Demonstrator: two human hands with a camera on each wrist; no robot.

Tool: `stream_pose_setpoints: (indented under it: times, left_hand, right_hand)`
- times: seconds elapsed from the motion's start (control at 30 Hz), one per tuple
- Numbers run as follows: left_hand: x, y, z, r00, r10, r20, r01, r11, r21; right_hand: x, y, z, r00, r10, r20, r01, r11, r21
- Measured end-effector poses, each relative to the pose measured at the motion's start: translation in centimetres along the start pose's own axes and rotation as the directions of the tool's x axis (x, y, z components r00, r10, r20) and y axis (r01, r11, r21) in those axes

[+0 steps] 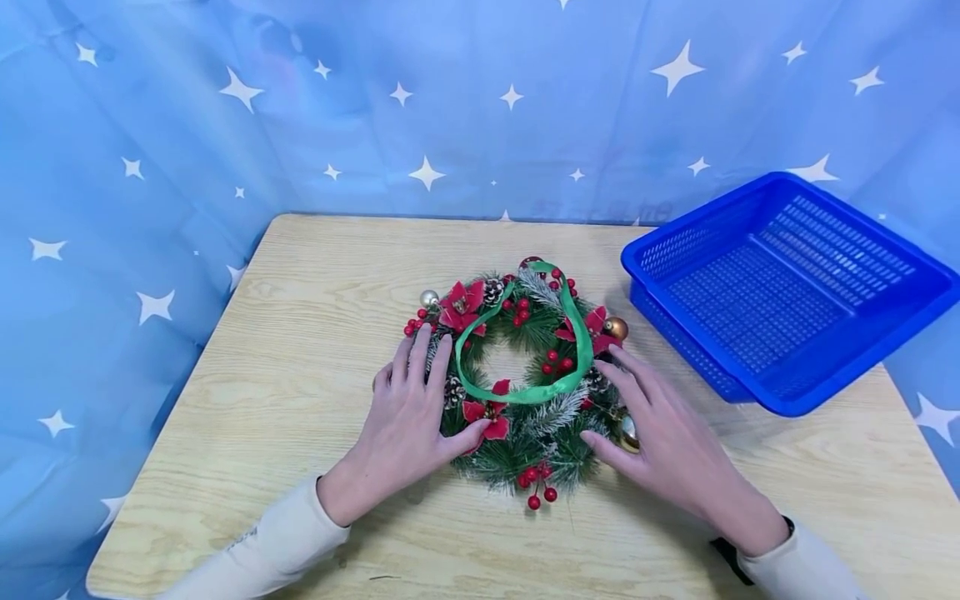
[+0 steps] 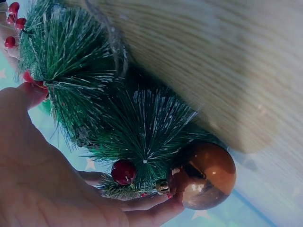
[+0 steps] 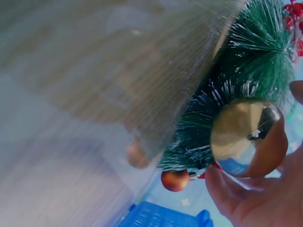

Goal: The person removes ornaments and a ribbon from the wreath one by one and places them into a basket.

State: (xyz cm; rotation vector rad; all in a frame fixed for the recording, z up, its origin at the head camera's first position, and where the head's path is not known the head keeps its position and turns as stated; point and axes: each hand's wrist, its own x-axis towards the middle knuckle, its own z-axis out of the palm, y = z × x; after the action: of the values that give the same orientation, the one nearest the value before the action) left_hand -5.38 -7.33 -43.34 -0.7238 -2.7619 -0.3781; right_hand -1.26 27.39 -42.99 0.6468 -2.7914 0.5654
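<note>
A Christmas wreath (image 1: 502, 462) lies flat on the wooden table, with red flowers, berries, pine cones and shiny balls among its frosted green needles. A loop of green ribbon (image 1: 543, 393) lies over its top. My left hand (image 1: 408, 425) rests on the wreath's left side, fingers spread and thumb at a red flower (image 1: 497, 427). In the left wrist view, its fingertips are right at a copper ball (image 2: 203, 175). My right hand (image 1: 667, 442) touches the right side with fingers gently bent, beside a gold ball (image 3: 248, 137) in the right wrist view.
A blue plastic basket (image 1: 693, 362) with perforated walls stands at the table's right, close behind my right hand. The table (image 1: 300, 333) backs onto a blue curtain (image 1: 465, 108) printed with white stars.
</note>
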Motion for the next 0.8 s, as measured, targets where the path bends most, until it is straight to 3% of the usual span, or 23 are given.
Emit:
stream_pose_setpoints:
  times: [0.57,0.8]
  left_hand:
    - [-0.2,-0.3,-0.4,0.999,-0.012,0.043,0.015,0.998,-0.054]
    - [-0.2,-0.4,-0.2,1.000,0.001,0.027,0.001,0.998,-0.070]
  right_hand:
    - [-1.5,0.3,-0.3,0.984,0.172,0.047,-0.175,0.980,0.089]
    - [-2.0,0.3,-1.0,0.981,0.183,0.060,-0.188,0.977,0.102]
